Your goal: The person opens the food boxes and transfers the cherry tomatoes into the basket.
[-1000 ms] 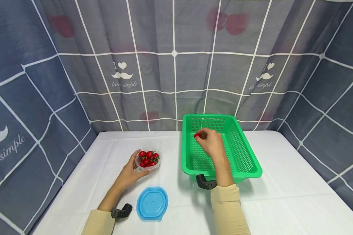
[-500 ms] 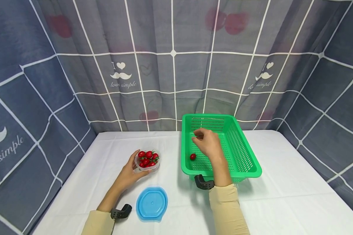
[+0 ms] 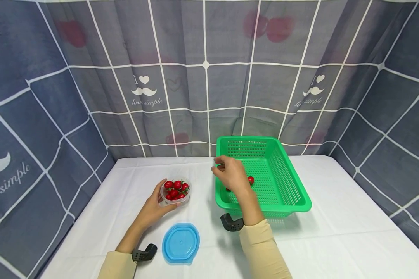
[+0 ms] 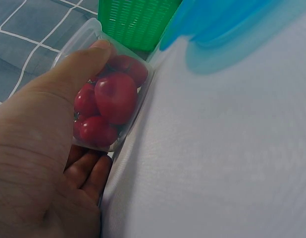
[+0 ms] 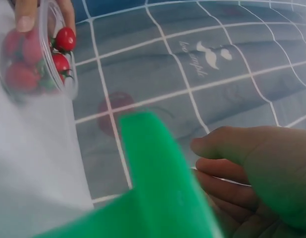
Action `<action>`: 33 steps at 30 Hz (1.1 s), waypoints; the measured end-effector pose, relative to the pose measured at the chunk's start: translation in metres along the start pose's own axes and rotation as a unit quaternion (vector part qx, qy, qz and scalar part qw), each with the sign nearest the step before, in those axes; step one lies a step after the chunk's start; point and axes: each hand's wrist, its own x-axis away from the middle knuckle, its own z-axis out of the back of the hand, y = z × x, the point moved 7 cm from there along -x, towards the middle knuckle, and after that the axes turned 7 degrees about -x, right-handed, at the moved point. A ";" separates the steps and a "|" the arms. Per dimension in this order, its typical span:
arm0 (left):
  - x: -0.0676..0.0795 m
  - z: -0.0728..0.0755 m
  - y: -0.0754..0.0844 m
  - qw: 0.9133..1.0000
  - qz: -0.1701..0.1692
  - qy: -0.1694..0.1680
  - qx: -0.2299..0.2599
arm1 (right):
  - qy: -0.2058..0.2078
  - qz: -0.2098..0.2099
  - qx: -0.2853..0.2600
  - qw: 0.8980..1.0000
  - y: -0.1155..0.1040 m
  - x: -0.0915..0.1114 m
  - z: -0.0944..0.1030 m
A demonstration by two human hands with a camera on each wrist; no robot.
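Gripping the clear plastic container (image 3: 186,199), the left hand (image 3: 151,207) has its thumb on the near side and its fingers curled round the far left side. The container stands upright on the white cloth (image 3: 328,217), to the left of the green basket (image 3: 286,190). Cherry tomatoes (image 3: 177,185) fill it, red with green stems; the left wrist view shows several through the clear wall, below the thumb.

Right hand (image 3: 232,173): above the left wall of the basket, fingertips just past the rim. Fingers loosely bent, small gap between thumb and index finger; it has hold of nothing. In the right wrist view the basket rim is a blurred green band in front of this hand.

Basket contents: one loose tomato (image 3: 251,180) on the perforated floor, just beside the right hand. A second red spot shows at the lower edge of that hand; mostly hidden, so identity cannot be confirmed.

Other items: blue lid (image 3: 180,243) lying flat on the cloth, nearer the person than the container and apart from it. Black wrist device on each wrist; beige sleeves. Grey-blue curtain (image 3: 181,85) with white grid lines behind.
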 end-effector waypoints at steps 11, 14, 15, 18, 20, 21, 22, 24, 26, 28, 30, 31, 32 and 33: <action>0.001 0.000 0.002 1.000 0.010 -0.002 0.002 | -0.009 0.048 0.021 0.999 -0.016 0.001 -0.024; 0.001 0.000 0.002 1.000 0.012 -0.002 0.001 | -0.021 0.059 0.032 0.998 -0.022 0.002 -0.032; 0.001 0.000 0.002 1.000 0.013 -0.002 0.002 | -0.025 0.062 0.035 0.997 -0.024 0.003 -0.035; 0.001 0.000 0.002 1.000 0.012 -0.003 0.004 | -0.035 0.069 0.037 0.996 -0.030 0.005 -0.043; 0.001 0.000 0.001 1.000 0.010 -0.004 0.006 | -0.040 0.072 0.037 0.996 -0.032 0.006 -0.048; 0.001 -0.001 0.001 1.000 0.009 -0.004 0.006 | -0.043 0.073 0.037 0.996 -0.033 0.006 -0.051; 0.001 -0.001 0.001 1.000 0.008 -0.004 0.006 | -0.045 0.075 0.039 0.995 -0.034 0.007 -0.053; 0.000 -0.001 0.001 1.000 0.006 -0.003 0.006 | -0.050 0.080 0.044 0.995 -0.036 0.007 -0.058; 0.000 0.000 0.001 1.000 0.004 -0.002 0.004 | -0.056 0.083 0.046 0.994 -0.037 0.008 -0.063; 0.000 0.000 0.002 1.000 0.001 -0.001 0.004 | -0.060 0.087 0.045 0.993 -0.038 0.009 -0.068; 0.000 0.000 0.002 1.000 -0.001 -0.002 0.003 | -0.064 0.090 0.044 0.993 -0.039 0.010 -0.074; 0.000 0.000 0.002 1.000 -0.001 -0.002 0.003 | -0.065 0.091 0.042 0.993 -0.039 0.010 -0.076; 0.000 0.001 0.002 1.000 -0.002 -0.002 0.003 | -0.065 0.095 0.042 0.992 -0.039 0.010 -0.080; 0.001 0.001 0.002 1.000 -0.003 -0.002 0.003 | -0.065 0.098 0.043 0.992 -0.040 0.011 -0.083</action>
